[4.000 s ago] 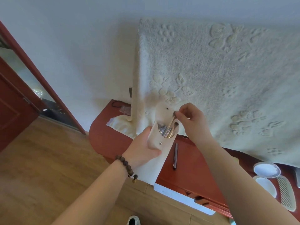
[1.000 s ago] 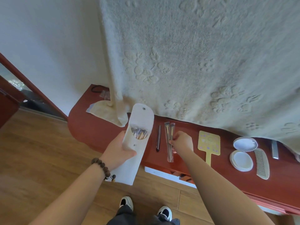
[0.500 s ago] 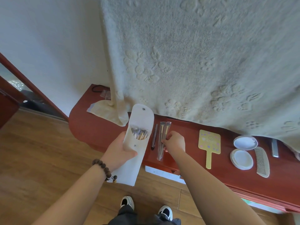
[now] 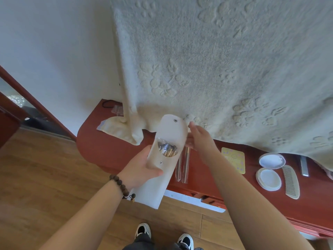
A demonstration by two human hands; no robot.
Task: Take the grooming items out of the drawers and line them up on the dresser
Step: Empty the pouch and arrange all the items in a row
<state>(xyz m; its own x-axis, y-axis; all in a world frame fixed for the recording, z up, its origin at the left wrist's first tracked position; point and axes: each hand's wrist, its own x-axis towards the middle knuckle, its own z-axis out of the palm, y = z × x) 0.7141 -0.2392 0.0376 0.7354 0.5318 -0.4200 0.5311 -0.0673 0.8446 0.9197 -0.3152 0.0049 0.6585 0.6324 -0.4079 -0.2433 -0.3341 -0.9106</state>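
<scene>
Your left hand grips the white snap-flap brush pouch above the red wooden counter; your right hand, fingers spread empty, hovers beside it. No readable writing.

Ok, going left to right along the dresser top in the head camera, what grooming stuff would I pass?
Pouch of brushes held in the left hand → two wrapped brushes → yellow hand mirror → open round compact → comb → small grey item by the blanket edge.
</scene>
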